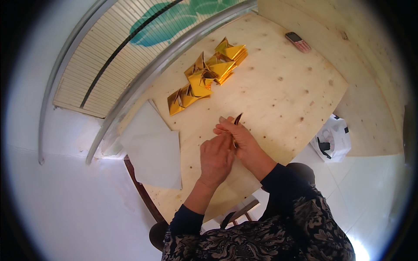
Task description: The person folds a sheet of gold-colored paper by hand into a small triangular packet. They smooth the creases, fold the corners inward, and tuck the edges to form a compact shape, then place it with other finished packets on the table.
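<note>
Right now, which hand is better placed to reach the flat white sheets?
Probably the left hand: it is nearer the flat white sheets; the right hand sits farther right, a thin, shiny brown-gold piece at its fingers.

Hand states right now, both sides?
Left hand: curled; can't tell whether it grips anything.
Right hand: closed, holding a small gold-brown piece.

A reddish keypad phone (pixel 298 42) lies on the far right of the desk (pixel 283 104); a white bag (pixel 342 137) sits beyond its right edge, seemingly on the floor (pixel 370 182).
</note>
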A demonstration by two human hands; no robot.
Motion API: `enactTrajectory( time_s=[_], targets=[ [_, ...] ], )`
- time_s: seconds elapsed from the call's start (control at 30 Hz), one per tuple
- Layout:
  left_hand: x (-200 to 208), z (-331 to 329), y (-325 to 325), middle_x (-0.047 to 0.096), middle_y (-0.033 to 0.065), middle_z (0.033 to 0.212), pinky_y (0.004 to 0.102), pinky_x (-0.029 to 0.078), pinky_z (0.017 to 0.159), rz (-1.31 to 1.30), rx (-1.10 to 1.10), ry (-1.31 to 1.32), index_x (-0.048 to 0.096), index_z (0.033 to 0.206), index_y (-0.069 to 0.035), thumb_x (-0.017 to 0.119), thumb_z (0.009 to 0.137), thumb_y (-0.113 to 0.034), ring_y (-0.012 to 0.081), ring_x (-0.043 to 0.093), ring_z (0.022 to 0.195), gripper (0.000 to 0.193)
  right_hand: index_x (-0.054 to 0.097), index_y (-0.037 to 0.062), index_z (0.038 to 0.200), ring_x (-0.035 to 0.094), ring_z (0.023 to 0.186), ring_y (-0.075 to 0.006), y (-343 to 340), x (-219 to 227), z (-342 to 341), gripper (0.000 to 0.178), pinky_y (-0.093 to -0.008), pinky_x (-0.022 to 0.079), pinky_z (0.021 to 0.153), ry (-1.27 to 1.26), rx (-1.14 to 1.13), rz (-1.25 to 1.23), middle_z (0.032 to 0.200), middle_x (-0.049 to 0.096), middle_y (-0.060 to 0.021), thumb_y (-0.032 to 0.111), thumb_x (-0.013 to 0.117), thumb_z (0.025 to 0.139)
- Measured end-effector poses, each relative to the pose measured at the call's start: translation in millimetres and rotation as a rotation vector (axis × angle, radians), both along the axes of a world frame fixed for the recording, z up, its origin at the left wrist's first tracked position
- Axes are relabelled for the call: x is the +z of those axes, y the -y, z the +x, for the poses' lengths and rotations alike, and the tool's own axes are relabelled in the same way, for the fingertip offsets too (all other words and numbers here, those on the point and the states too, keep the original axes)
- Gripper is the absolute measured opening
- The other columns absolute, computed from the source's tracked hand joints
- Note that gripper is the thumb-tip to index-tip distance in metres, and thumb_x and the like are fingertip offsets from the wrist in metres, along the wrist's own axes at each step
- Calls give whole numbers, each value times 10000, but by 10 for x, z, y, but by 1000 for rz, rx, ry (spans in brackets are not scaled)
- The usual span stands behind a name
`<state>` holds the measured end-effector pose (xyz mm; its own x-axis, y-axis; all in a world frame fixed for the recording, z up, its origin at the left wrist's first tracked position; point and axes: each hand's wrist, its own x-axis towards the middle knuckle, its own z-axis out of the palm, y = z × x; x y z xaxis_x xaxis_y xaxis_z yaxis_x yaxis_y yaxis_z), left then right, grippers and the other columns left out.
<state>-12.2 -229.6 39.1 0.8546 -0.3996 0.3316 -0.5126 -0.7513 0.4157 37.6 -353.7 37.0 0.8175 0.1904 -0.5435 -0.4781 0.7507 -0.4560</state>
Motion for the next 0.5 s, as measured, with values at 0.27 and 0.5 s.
enactTrajectory(
  time_s=[0.27,0.5],
  targets=[
    [-205,1321,-1027,435,279,1393,448,351,1073,116,374,50,432,1376,17,764,773,-347,408,426,1283,778,355,57,1396,607,979,-195,239,135,-95,679,-358,550,782,-55,54,-86,1121,563,-81,188,710,833],
    [-493,1844,-1227,506,284,1319,417,479,943,292,334,-68,370,1411,24,613,901,-248,410,553,1146,627,282,0,1435,593,1068,-224,173,-53,40,746,-400,559,856,-24,106,14,1197,531,-134,218,705,860]
  ],
)
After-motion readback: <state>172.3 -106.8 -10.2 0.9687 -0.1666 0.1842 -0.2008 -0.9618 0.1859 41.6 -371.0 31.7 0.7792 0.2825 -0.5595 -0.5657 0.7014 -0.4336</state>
